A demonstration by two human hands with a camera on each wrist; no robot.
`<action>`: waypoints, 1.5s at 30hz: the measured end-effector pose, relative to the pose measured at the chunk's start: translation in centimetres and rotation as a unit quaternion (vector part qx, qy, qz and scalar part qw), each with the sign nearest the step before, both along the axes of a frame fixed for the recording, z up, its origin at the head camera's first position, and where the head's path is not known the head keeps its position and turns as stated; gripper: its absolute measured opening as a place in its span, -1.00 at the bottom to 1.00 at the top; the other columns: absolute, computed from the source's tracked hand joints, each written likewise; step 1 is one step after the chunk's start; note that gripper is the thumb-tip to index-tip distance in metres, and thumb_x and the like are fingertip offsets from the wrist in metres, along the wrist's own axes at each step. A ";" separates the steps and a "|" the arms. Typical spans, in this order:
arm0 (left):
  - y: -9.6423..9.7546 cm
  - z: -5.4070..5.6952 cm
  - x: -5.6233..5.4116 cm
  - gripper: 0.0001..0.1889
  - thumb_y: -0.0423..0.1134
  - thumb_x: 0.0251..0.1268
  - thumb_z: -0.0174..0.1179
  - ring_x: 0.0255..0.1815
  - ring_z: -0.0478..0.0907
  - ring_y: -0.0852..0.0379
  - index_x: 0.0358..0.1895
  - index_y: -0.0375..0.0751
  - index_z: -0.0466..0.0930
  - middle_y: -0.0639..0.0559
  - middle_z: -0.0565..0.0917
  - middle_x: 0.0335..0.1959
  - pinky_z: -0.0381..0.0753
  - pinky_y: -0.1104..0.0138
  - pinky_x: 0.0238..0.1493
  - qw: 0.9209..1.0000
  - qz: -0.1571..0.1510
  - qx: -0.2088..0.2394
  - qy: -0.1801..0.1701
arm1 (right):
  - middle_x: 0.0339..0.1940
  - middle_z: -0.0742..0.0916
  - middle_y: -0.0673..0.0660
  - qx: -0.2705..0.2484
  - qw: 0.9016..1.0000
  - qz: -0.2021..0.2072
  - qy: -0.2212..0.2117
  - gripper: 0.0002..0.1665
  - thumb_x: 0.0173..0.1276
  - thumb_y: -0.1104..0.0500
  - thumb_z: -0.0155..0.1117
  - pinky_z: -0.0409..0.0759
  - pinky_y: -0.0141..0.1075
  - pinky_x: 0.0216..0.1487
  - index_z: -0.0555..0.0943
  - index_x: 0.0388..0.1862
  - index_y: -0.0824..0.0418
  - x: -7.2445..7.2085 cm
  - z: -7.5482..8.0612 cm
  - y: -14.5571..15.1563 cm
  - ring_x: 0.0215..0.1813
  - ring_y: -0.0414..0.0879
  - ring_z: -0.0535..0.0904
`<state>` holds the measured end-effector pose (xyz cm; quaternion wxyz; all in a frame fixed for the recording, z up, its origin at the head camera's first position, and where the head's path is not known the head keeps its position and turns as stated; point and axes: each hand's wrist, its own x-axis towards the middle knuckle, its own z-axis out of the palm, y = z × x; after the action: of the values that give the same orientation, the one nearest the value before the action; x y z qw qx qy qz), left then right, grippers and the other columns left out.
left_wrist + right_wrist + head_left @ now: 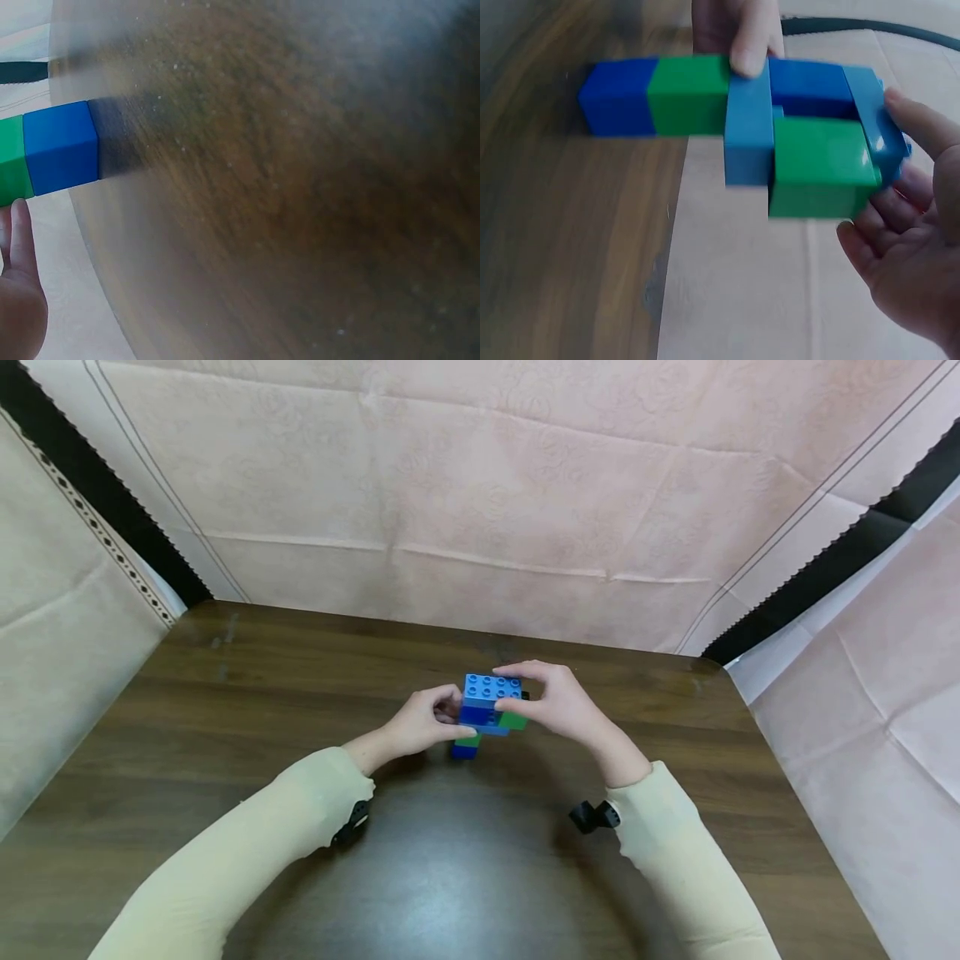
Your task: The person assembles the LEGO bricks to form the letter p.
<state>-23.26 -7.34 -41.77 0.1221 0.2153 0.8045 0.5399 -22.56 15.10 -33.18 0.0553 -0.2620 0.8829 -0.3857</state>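
Observation:
A stack of toy building blocks stands between the hands in the head view. At its bottom sits a dark blue block (619, 97), then a green block (690, 94). Above these lies a light blue plate-like brick (748, 157), carrying another dark blue block (810, 84) and a second green block (825, 161). A light blue studded brick (492, 687) tops the stack. My left hand (420, 725) grips the stack from the left, its thumb on the middle light blue brick. From the right, my right hand (564, 703) holds the top brick between thumb and fingers.
The brown wooden table (300, 652) has its far edge just beyond the hands. Pale cloth panels (480, 502) rise behind it and at both sides. A small black device (594, 817) is worn at the right cuff, another (351, 823) at the left.

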 end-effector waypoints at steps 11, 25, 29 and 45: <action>0.1 -0.1 0.0 -0.69 -0.18 0.13 0.32 -0.08 0.55 0.05 -0.15 -0.17 0.43 -0.09 0.61 -0.09 0.59 0.19 0.06 1.000 0.003 -0.002 -0.001 | -0.02 0.70 0.15 -0.006 1.000 -0.013 0.011 -0.55 0.17 0.09 0.39 0.38 0.09 0.25 0.62 0.04 0.18 0.0 -0.2 1.0 0.08 0.00 0.56; 0.0 -0.1 0.0 -0.68 -0.17 0.12 0.33 -0.09 0.55 0.04 -0.15 -0.16 0.42 -0.08 0.60 -0.11 0.59 0.18 0.06 1.000 0.005 -0.002 -0.003 | 0.02 0.67 0.14 -0.023 1.000 0.003 0.002 -0.57 0.21 0.14 0.35 0.48 0.00 0.17 0.55 0.05 0.20 0.0 -0.8 0.6 0.11 0.00 0.51; 0.0 -0.1 0.0 -0.69 -0.18 0.12 0.33 -0.10 0.55 0.04 -0.15 -0.17 0.42 -0.09 0.60 -0.11 0.59 0.18 0.06 1.000 0.000 0.002 -0.001 | 0.06 0.63 0.13 -0.027 1.000 -0.002 -0.008 -0.51 0.20 0.08 0.36 0.58 -0.14 -0.01 0.52 0.11 0.15 0.1 -1.1 -0.1 0.03 -0.01 0.51; 0.1 0.0 0.1 -0.71 -0.23 0.13 0.32 -0.11 0.56 0.05 -0.17 -0.18 0.42 -0.10 0.61 -0.12 0.59 0.19 0.06 1.000 0.000 0.008 0.003 | -0.12 0.67 0.13 -0.003 0.997 0.024 0.078 -0.58 0.19 0.08 0.37 0.53 -0.32 -0.24 0.61 0.01 0.22 -0.2 -1.1 -1.4 -0.19 -0.09 0.48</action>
<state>-23.18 -7.20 -41.80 0.1182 0.2179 0.8003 0.5460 -22.74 13.71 -34.28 -0.0056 -0.3129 0.8769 -0.3650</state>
